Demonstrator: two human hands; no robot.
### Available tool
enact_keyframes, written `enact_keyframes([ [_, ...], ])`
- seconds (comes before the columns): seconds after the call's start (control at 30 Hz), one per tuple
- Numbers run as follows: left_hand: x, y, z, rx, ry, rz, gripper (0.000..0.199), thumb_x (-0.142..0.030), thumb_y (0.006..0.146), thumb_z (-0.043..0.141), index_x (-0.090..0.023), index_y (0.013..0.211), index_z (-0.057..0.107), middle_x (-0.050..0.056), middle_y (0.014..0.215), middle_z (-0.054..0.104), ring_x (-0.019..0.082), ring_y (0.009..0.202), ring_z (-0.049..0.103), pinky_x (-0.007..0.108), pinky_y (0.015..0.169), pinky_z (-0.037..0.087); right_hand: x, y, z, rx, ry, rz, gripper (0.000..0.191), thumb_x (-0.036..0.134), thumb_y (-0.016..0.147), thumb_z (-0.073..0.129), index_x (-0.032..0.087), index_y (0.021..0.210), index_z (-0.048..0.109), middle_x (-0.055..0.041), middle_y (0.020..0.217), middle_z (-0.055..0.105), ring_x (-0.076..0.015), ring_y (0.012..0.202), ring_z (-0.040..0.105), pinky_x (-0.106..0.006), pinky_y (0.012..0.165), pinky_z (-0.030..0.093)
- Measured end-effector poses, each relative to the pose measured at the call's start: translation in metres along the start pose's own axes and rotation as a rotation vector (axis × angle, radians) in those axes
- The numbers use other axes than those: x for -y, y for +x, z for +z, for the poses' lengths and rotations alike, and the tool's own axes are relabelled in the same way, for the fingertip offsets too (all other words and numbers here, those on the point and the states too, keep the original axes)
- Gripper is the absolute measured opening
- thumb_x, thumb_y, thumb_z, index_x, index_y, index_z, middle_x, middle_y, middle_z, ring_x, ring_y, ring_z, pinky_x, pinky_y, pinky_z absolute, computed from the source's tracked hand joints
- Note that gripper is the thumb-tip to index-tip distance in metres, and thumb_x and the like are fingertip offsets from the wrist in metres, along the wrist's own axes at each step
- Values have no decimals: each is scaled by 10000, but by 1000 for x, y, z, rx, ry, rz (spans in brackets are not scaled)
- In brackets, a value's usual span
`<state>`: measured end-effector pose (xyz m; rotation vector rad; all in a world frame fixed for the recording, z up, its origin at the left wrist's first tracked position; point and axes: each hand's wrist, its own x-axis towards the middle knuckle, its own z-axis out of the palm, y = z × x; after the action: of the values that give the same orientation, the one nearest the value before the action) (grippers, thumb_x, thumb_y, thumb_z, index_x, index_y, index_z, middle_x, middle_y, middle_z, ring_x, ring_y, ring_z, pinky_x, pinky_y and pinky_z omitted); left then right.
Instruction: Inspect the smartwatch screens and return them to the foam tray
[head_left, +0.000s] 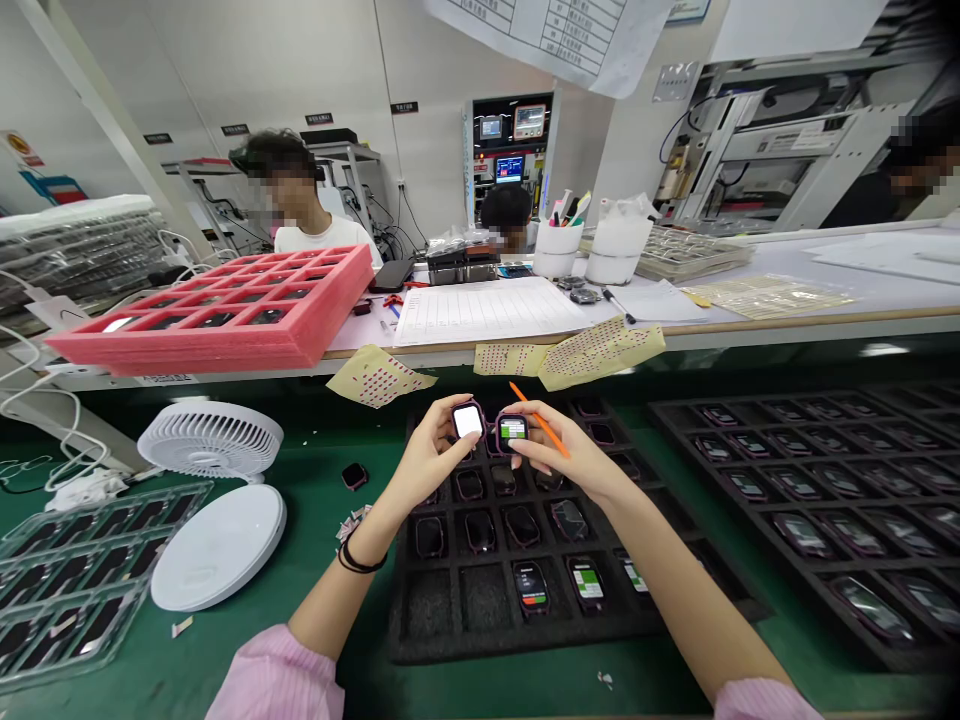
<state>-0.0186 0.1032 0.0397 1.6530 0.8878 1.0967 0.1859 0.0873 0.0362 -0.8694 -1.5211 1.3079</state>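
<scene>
Past our sleeves (274, 675), left hand (435, 440) and right hand (579, 440) grip lit watches (468, 418), dark ones (430, 537) edging the tray (465, 650) seemingly pending.

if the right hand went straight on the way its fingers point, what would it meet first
Past the watch with green on its screen that it holds, the right hand would probably meet the white-screened watch in the left hand first, though depth is hard to judge from this view.

A pale wall (345, 60) is rising behind a white shelf (784, 265); a green bench (319, 450) is running below, a rack (765, 145) standing at right.
</scene>
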Motion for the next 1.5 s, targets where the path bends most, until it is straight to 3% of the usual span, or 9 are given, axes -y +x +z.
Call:
enact_keyframes([
  [0.13, 1, 0, 0, -3, 35, -2, 493, -264, 800, 645, -181, 1249, 462, 99, 1149, 590, 194, 999, 582, 253, 743, 492, 1, -1, -1, 45, -17, 10, 415, 314, 766, 703, 219, 1122, 510, -32, 862, 599, -159, 716, 639, -208, 444, 405],
  [0.3, 0, 1, 1, -33, -45, -25, 396, -321, 813, 634, -165, 1156, 515, 71, 1032, 613, 144, 833, 593, 246, 696, 511, -4, 2, 0, -16, 1, -10, 377, 367, 765, 692, 201, 1069, 543, -21, 814, 599, -124, 573, 609, -193, 375, 331],
  [0.5, -6, 1, 2, -59, -56, -82, 320, -415, 815, 618, -159, 1005, 583, 19, 824, 610, 90, 608, 537, 182, 494, 431, -3, 1, 2, -115, 15, 18, 264, 395, 802, 651, 193, 967, 615, 15, 703, 570, -97, 468, 571, -193, 360, 302],
  [0.7, -9, 0, 3, -62, -47, -107, 314, -452, 842, 565, -158, 936, 621, 4, 730, 588, 81, 542, 499, 167, 428, 380, 3, -1, 4, -159, 41, 51, 236, 411, 795, 654, 192, 878, 631, -3, 718, 620, -83, 445, 529, -193, 351, 346],
  [1.1, -8, 1, 1, -11, -10, -75, 363, -434, 866, 538, -156, 1094, 587, 38, 847, 613, 67, 523, 498, 183, 425, 329, 0, 1, 2, -110, 16, 28, 289, 437, 851, 573, 176, 968, 616, 0, 669, 600, -109, 472, 581, -190, 348, 296],
  [1.33, -4, 1, 1, 24, -63, -56, 398, -360, 820, 614, -160, 1149, 517, 79, 1029, 609, 97, 685, 562, 177, 480, 387, 1, 1, 0, 11, 11, 15, 382, 393, 809, 640, 194, 1120, 542, -36, 857, 619, -128, 599, 638, -180, 366, 360],
  [1.5, -2, 2, 1, 21, -57, -39, 401, -353, 814, 625, -165, 1152, 518, 84, 1040, 606, 99, 690, 567, 172, 465, 379, 1, 0, -1, 34, 1, 2, 402, 329, 774, 691, 206, 1120, 527, -64, 967, 617, -160, 710, 667, -175, 373, 369],
])
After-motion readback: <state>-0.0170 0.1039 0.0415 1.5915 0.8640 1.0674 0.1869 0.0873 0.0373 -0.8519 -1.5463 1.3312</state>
